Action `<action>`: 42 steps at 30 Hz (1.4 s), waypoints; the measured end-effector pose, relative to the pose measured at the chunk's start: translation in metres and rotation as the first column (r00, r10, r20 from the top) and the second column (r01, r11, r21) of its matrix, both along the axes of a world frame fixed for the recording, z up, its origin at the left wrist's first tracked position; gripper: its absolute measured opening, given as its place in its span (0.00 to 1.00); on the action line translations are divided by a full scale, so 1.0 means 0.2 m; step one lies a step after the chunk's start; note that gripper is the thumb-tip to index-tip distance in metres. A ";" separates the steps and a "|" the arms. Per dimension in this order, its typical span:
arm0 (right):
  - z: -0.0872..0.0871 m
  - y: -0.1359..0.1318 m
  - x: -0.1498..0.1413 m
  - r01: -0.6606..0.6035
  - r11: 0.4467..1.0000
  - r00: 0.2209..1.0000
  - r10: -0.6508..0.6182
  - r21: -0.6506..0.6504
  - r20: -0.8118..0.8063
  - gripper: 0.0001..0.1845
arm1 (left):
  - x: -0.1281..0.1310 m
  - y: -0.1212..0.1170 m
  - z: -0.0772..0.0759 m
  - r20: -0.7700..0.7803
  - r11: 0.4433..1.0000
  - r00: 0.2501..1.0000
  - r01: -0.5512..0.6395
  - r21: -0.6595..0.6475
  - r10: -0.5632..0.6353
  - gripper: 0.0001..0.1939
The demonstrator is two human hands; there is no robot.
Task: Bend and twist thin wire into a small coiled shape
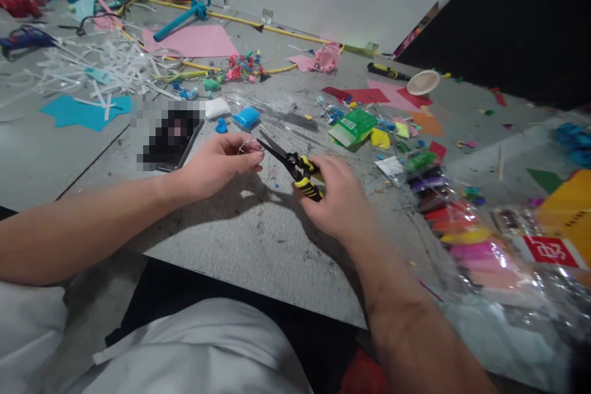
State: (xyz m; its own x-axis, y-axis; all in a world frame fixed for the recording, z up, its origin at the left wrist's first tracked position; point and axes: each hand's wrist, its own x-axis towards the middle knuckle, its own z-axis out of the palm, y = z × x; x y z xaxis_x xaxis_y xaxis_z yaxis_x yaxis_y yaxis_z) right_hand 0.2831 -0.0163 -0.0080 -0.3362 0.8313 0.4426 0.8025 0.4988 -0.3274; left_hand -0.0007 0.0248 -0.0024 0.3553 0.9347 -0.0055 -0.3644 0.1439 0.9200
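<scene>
My left hand pinches a small loop of thin silvery wire between thumb and fingers. In my right hand are long-nosed pliers with dark jaws and black-and-yellow handles. Their jaws stand slightly apart and point left, the tips right beside the wire loop; whether they touch it I cannot tell. Just beyond my left hand lie a blue packet, a white packet and a small blue lump. A phone, partly pixelated, rests left of that hand.
White paper strips and a blue paper piece lie at the left. Further back are pink paper and a yellow cable. At right lie a green packet, a paper cup and plastic-bagged coloured clay-like packets.
</scene>
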 end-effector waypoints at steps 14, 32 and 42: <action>0.06 -0.02 -0.05 0.075 0.991 0.996 -0.070 -0.115 0.051 0.25 | 0.04 -0.04 0.07 0.075 0.994 0.993 -0.083 -0.068 0.089 0.17; 0.07 -0.04 -0.06 0.136 0.976 0.986 -0.117 -0.168 0.123 0.25 | 0.00 -0.01 0.07 -0.138 0.997 0.989 -0.059 -0.048 0.052 0.16; 0.08 -0.04 -0.08 0.157 0.955 0.987 -0.142 -0.252 0.075 0.19 | 0.00 -0.02 0.07 -0.211 0.998 0.976 -0.062 -0.020 0.056 0.14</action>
State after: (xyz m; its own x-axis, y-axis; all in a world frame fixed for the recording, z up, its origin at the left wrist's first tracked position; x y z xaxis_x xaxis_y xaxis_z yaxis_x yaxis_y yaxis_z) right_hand 0.2677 -0.0239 0.0076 -0.2174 0.9569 0.1925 0.8820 0.2770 -0.3812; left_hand -0.0016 0.0210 0.0119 0.2876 0.9525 -0.0996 -0.1715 0.1535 0.9732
